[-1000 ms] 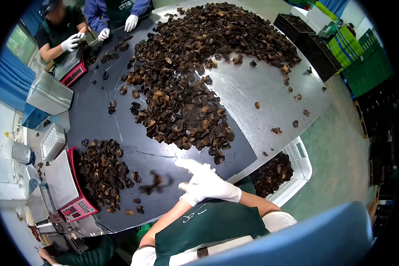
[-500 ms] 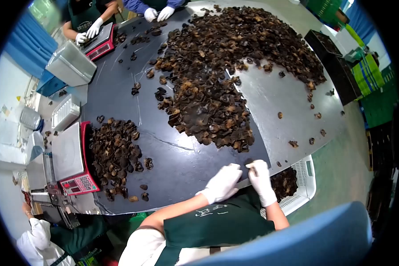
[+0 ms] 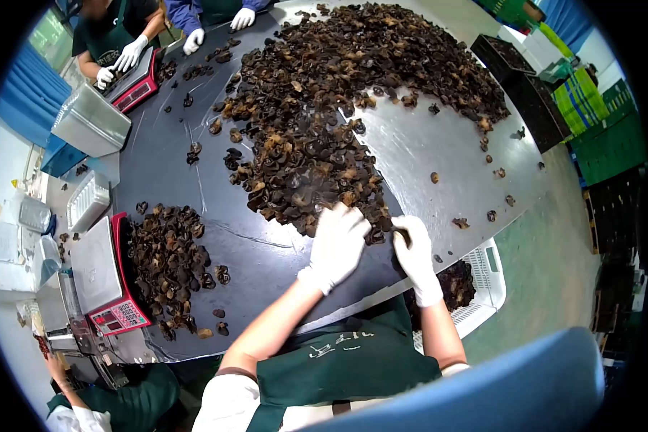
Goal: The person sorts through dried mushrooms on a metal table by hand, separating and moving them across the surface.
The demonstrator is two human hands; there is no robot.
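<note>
My left hand (image 3: 338, 245), in a white glove, reaches to the near edge of the large heap of dark brown fungus pieces (image 3: 309, 169). Its fingers are bent at the pieces, and whatever lies under them is hidden. To its right, my right hand (image 3: 415, 255), also gloved, is closed with thumb and fingers pinched around a small dark fungus piece (image 3: 403, 235). Both hands are over the near edge of the dark table sheet (image 3: 266, 288). A smaller fungus pile (image 3: 167, 259) lies to the left, beside a red scale (image 3: 115, 281).
Below the table's right edge stands a white basket (image 3: 491, 277) holding fungus. Clear plastic containers (image 3: 90, 119) are at the left. Two co-workers in white gloves stand across the table, one at another red scale (image 3: 138, 88). Another person's arm (image 3: 59, 371) shows at lower left.
My left hand has moved up and left to the heap's edge. My right hand has risen slightly, still pinching a dark piece. The view has shifted.
</note>
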